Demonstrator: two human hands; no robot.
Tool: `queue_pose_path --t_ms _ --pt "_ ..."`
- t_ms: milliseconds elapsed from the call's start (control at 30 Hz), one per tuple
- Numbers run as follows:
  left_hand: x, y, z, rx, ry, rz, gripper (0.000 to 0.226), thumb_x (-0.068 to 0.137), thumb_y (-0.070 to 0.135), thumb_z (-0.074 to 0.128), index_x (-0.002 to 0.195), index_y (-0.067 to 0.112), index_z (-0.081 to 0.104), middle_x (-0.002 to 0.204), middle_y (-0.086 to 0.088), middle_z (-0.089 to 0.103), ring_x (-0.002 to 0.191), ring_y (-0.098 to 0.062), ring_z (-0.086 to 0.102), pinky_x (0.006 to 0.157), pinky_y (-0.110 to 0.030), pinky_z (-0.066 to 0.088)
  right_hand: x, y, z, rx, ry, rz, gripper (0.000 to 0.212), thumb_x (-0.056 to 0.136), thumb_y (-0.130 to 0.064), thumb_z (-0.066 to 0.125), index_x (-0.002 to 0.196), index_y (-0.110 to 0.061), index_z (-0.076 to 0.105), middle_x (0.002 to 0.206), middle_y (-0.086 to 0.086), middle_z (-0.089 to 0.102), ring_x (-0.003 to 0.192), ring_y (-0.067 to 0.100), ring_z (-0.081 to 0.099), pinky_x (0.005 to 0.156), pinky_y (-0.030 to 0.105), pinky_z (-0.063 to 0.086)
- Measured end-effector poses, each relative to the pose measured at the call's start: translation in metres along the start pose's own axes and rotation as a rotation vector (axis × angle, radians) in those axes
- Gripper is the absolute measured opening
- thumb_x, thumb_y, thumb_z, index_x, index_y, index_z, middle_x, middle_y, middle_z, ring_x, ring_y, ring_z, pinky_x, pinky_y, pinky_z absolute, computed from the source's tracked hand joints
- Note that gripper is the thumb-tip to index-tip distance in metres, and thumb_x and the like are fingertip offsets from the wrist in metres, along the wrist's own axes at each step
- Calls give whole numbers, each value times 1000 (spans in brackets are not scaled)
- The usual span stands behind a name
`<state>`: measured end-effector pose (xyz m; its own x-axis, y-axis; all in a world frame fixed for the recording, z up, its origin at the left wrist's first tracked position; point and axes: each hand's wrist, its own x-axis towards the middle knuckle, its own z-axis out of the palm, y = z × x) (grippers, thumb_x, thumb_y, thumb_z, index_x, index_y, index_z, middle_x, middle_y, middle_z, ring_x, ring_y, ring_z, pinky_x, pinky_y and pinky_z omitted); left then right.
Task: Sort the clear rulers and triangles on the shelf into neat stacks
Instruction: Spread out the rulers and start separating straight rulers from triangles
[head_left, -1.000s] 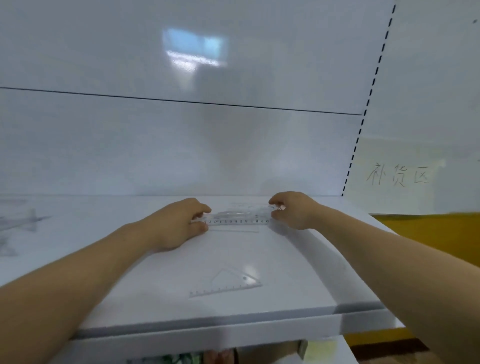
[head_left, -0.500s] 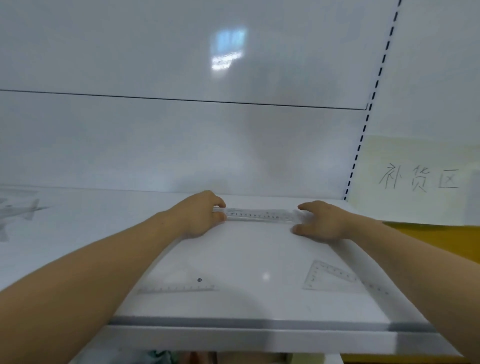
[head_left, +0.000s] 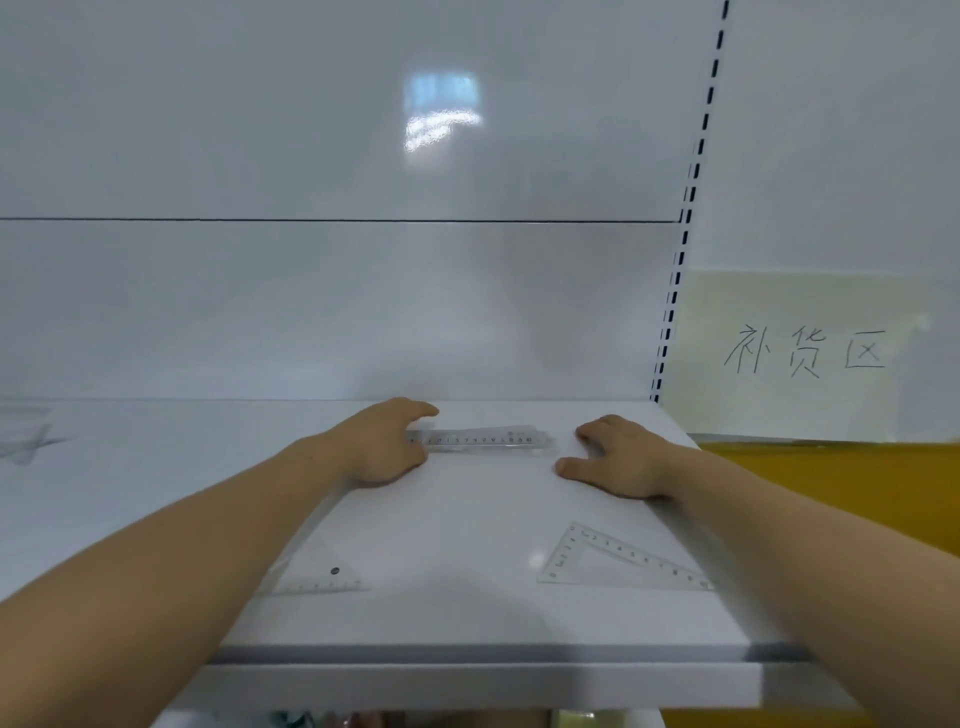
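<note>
White shelf (head_left: 467, 613) in front of me, glossy white back panel (head_left: 311, 312) behind it, a slotted upright (head_left: 673, 296) running up the right of the frame. Past that, a pale paper sign (head_left: 805, 353) with handwritten characters, and a yellow surface (head_left: 841, 483) below it.

Centre of the frame, near the back of the shelf, I see the clear ruler stack (head_left: 483, 440) lying flat, its long side along the back panel. My left hand (head_left: 382, 449) has its left end, forefinger behind and thumb in front, pinching it. My right hand (head_left: 618, 462) lies on the shelf just past the right end, fingers loose and spread, holding nothing; I can't tell if a fingertip touches the plastic.

Nearer the front edge, two clear triangles lie flat and well apart: the left triangle (head_left: 322, 577), lower left of centre, partly under my left forearm, and the right triangle (head_left: 618, 564), lower right, beside my right forearm.
</note>
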<state>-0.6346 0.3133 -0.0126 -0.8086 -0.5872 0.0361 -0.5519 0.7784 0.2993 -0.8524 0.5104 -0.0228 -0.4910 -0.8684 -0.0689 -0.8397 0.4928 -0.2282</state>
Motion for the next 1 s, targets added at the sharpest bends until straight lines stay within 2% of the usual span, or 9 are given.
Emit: queue_pose_path --t_ms 133,333,633,833,1000 --pt "-12 0 -4 -27 49 -58 64 89 39 57 145 27 29 152 7 27 138 -16 31 112 -30 27 13 -17 -24 7 20 -63 82 83 -71 44 146 -20 33 153 4 29 139 23 29 113 36 24" --pt "-61 -37 -19 41 73 -161 55 90 45 54 141 29 38 150 7 33 134 -16 36 110 -30 29 37 -105 -21 -13 60 -248 73 86 -68 40 144 -24 35 153 0 31 139 21 30 113 37 25" --pt "-185 -170 -89 35 183 -383 55 90 45 55 140 27 40 150 6 34 134 -16 37 108 -28 27 58 -326 17 -30 5 -509 68 90 -64 39 143 -22 35 142 3 42 132 22 38 107 33 30" --pt "-272 -277 -135 84 220 -543 55 91 45 53 141 27 39 151 3 34 135 -20 37 107 -31 29 60 -484 46 -50 -19 -672 68 91 -62 39 145 -21 33 147 4 38 135 22 35 107 34 28" --pt "-319 -353 -162 107 218 -615 56 91 43 54 141 25 40 150 5 35 135 -18 37 108 -31 30 67 -572 66 -83 -44 -735 68 93 -60 38 147 -19 30 151 6 31 137 24 31 108 34 27"
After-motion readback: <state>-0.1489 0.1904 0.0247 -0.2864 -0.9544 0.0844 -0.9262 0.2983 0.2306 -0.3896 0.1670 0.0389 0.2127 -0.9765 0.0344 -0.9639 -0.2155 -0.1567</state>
